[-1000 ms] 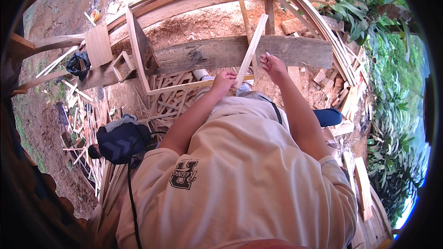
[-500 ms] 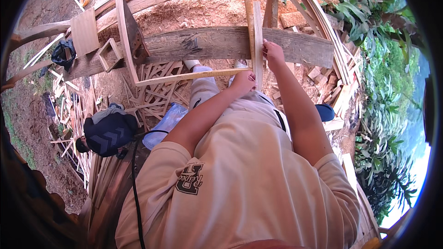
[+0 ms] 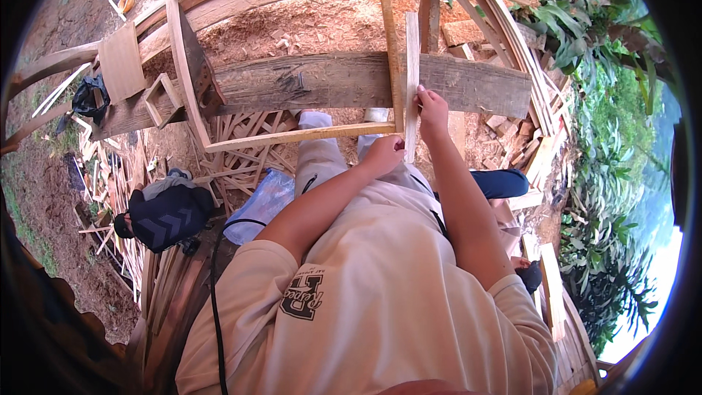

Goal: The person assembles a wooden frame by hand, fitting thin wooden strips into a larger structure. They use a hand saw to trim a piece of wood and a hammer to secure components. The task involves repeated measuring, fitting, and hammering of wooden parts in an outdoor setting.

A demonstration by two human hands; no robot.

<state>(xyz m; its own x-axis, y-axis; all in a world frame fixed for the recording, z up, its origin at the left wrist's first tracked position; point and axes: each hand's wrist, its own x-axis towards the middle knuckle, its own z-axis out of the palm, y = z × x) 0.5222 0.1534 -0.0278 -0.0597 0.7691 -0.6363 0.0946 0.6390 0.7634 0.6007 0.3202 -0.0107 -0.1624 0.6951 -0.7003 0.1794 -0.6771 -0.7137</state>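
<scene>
A wooden frame (image 3: 300, 135) of pale strips lies across the weathered plank in front of me. My right hand (image 3: 433, 111) pinches a narrow pale wooden strip (image 3: 412, 66), which stands lengthwise just beside the frame's right rail (image 3: 390, 36). A thin gap shows between strip and rail. Close to the frame's near right corner and the strip's lower end, my left hand (image 3: 384, 156) is closed with curled fingers. Whatever it holds, if anything, is too small to make out.
The weathered plank (image 3: 329, 77) carries small dark pieces, a small wooden frame (image 3: 162, 101) and a black bag (image 3: 90, 96). Offcuts (image 3: 248, 128) and a clear plastic bag (image 3: 256, 205) lie below. One person (image 3: 172, 216) is at left, another (image 3: 504, 184) at right.
The strip has shifted slightly right and toward me, away from the rail. My left hand has drawn back from the frame's corner. More of the person at right shows.
</scene>
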